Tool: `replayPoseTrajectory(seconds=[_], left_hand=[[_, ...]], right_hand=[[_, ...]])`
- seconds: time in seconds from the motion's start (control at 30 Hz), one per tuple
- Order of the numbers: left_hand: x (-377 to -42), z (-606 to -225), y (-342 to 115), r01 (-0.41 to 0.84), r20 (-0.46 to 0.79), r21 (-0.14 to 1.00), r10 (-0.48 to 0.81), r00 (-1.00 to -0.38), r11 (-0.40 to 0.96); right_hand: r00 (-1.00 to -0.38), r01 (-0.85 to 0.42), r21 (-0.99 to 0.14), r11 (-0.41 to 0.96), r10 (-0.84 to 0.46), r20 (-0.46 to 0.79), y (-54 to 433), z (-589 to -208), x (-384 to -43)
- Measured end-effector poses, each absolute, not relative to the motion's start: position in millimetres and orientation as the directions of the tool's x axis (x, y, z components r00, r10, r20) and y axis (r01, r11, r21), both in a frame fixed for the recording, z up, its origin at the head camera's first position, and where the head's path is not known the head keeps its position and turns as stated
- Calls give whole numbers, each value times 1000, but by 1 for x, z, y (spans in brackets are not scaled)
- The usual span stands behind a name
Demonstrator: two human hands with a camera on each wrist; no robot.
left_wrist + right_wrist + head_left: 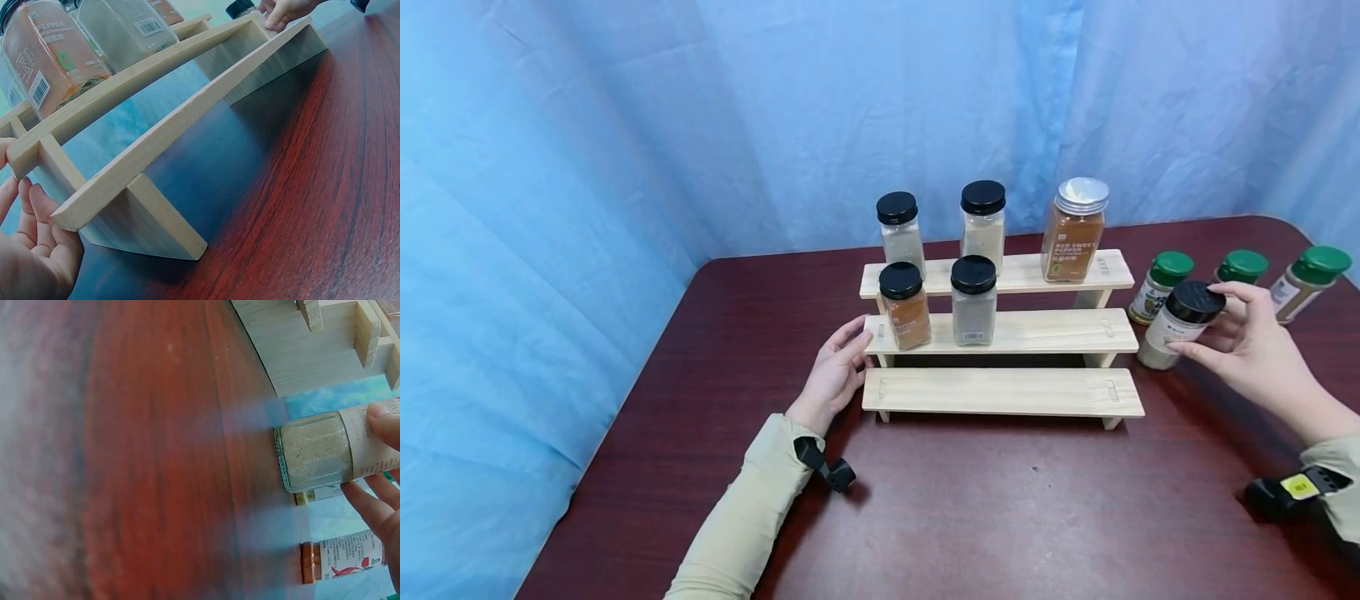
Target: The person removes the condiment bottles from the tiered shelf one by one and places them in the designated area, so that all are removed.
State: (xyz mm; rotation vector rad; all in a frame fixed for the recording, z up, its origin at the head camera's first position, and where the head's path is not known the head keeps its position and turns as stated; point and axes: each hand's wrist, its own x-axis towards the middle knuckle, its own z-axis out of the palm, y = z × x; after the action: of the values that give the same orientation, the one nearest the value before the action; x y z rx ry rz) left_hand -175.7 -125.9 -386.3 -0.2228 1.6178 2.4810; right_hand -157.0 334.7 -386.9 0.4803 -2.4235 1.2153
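Observation:
My right hand [1247,333] grips a clear glass spice jar [1162,337] with a black lid, a pale label and greyish powder inside. The jar is slightly tilted beside the right end of a three-tier wooden rack [1000,392]; its glass base shows plainly in the right wrist view [312,453]. At the rack's other end, my left hand [835,371] holds the middle tier's corner with thumb and fingers. Two black-lidded jars stand on that tier, one orange [910,321] and one grey [973,312].
The top tier carries two black-lidded jars [902,242] [983,229] and a silver-lidded red sweet pepper jar [1072,242]. Three green-capped bottles [1150,296] [1242,267] [1303,287] stand right of the rack. Blue curtains [850,125] hang behind the dark red table [970,508].

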Motion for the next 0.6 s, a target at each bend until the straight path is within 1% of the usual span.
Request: replayPoseTrajectory(seconds=[0.2,0.43,0.6], left_hand=[[-175,-386,-126,-228,-222,888,61,-973,-399],[-175,-383,-126,-227,-219,893,67,-973,-387],[-174,-384,-126,-227,-217,893,70,-974,-389]], right_hand=[[-876,-441,-665,603,-131,463,342,-389,-161],[-901,-329,-600,729,-52,430,379,-420,-186],[-889,-360,-627,691,-51,454,391,-425,-193]])
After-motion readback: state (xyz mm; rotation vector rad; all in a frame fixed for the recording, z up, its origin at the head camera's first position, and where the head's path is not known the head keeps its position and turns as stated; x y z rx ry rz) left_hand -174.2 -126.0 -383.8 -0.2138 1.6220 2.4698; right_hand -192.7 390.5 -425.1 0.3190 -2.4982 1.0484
